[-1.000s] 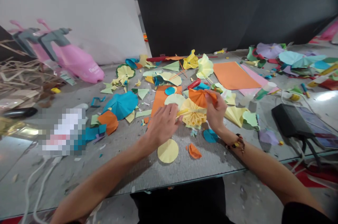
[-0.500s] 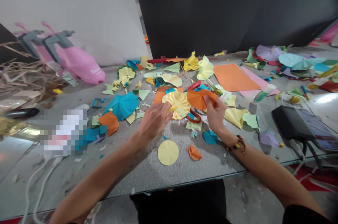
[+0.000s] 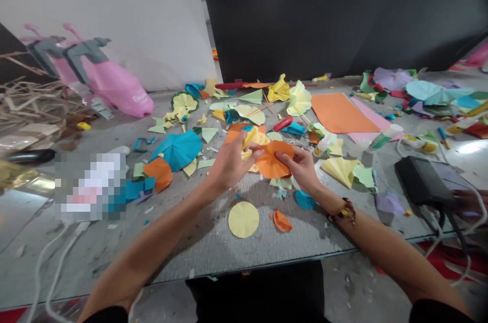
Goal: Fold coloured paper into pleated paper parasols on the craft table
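Observation:
My left hand grips a folded yellow pleated paper fan, and its thumb reaches the left edge of an orange pleated paper circle. My right hand pinches that circle's right side. The two hands nearly meet above the grey table. Red scissor handles barely show beneath the orange paper. Below my hands lie a flat yellow pleated disc, an orange paper scrap and a teal paper piece.
Paper fans and scraps cover the table, including a teal fan and an orange sheet. A black device with cables sits at right, where another person's hand shows. A pink object stands at far left.
The orange circle has moved left to the middle, with my right hand, and my left hand has risen with the yellow fan folded. The scissors are now mostly hidden, and another person's hand has appeared at right.

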The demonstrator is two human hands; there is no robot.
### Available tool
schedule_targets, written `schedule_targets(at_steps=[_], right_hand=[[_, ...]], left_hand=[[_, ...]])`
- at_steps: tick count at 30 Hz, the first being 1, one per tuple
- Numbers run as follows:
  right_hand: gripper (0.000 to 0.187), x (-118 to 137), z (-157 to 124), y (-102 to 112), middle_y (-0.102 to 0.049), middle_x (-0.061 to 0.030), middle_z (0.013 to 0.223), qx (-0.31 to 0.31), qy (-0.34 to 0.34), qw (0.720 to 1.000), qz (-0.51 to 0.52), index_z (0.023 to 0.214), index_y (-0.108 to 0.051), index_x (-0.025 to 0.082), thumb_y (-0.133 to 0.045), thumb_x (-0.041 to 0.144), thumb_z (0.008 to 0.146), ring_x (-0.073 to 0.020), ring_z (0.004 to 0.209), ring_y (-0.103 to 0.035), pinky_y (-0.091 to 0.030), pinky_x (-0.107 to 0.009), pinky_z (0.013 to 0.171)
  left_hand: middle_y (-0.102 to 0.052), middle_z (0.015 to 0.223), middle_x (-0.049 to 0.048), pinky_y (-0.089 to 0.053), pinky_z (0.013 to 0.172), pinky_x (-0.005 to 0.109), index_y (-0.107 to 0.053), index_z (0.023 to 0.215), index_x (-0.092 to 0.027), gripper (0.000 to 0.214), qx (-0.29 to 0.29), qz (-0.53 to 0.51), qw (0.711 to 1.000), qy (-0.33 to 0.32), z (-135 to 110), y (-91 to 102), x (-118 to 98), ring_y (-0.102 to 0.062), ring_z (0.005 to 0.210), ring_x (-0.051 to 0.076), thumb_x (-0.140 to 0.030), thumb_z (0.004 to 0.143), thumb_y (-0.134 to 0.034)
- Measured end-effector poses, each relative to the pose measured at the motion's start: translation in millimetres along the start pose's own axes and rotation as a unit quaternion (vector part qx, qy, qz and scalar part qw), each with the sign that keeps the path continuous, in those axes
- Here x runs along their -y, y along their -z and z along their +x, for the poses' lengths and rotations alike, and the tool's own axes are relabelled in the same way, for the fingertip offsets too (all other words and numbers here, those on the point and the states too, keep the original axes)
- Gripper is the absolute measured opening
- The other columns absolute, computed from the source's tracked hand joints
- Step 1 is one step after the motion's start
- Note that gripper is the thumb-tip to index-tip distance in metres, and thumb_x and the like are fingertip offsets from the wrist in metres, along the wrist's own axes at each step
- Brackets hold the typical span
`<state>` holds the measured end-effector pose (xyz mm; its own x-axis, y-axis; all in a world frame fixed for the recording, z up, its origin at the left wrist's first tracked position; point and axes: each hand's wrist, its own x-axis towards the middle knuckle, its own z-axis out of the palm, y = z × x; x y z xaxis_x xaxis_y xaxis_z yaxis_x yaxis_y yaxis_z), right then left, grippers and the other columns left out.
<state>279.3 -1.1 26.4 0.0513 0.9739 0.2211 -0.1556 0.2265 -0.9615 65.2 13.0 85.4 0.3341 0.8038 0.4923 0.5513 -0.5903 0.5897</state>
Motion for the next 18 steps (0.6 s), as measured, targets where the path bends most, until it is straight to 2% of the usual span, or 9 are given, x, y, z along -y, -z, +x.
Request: schedule_targets(at_steps=[3,7,12,15,18], right_hand=[[0.031,3,-1,-1,-0.08,-0.0014,0.098,0.044,-0.05,0.997,0.039,0.095,-0.082,0.027,-0.086,0.05,0.076,-0.0227,0.088,-0.075,-0.063,-0.036,0.08],[0.035,5,-3,-2,-0.08,-0.0016,0.106,0.072,-0.103,0.989,0.075,0.099,-0.081,0.028,-0.089,0.049,0.073,-0.0232,0.096,-0.076,-0.064,-0.037,0.086],[0.037,4,-4,-2,-0.08,-0.0021,0.103,0.086,-0.13,0.983,0.1,0.101,-0.08,0.027,-0.093,0.04,0.069,-0.0215,0.095,-0.077,-0.064,-0.033,0.086],[0.035,6,-3,-1,-0.08,-0.0014,0.102,0.099,-0.146,0.978,0.11,0.103,-0.079,0.027,-0.09,0.041,0.072,-0.0197,0.089,-0.077,-0.064,-0.031,0.081],[0.04,7,-3,-1,-0.08,0.0002,0.103,0.088,-0.149,0.979,0.112,0.108,-0.077,0.029,-0.09,0.04,0.072,-0.018,0.085,-0.076,-0.063,-0.028,0.073]], left_hand=[[-0.077,0.088,0.0016,-0.058,0.075,0.032,-0.044,0.083,-0.024,0.03,0.011,-0.099,0.993,0.063,6,-2.1,8,-0.076,0.085,0.021,-0.029,0.087,-0.073],[-0.076,0.083,0.0016,-0.06,0.073,0.032,-0.03,0.075,-0.025,0.046,0.008,-0.175,0.981,0.084,8,-1.6,14,-0.078,0.089,0.023,-0.032,0.084,-0.075],[-0.075,0.08,-0.0002,-0.057,0.069,0.028,-0.028,0.075,-0.025,0.049,0.018,-0.187,0.978,0.094,8,-0.9,13,-0.077,0.087,0.02,-0.034,0.085,-0.075],[-0.072,0.073,-0.0023,-0.055,0.066,0.027,-0.027,0.075,-0.025,0.048,0.024,-0.184,0.979,0.088,8,-1.8,17,-0.075,0.081,0.019,-0.031,0.085,-0.074],[-0.071,0.073,-0.0022,-0.054,0.067,0.029,-0.028,0.075,-0.025,0.047,0.023,-0.177,0.982,0.069,8,-3.4,24,-0.074,0.079,0.018,-0.03,0.087,-0.073]])
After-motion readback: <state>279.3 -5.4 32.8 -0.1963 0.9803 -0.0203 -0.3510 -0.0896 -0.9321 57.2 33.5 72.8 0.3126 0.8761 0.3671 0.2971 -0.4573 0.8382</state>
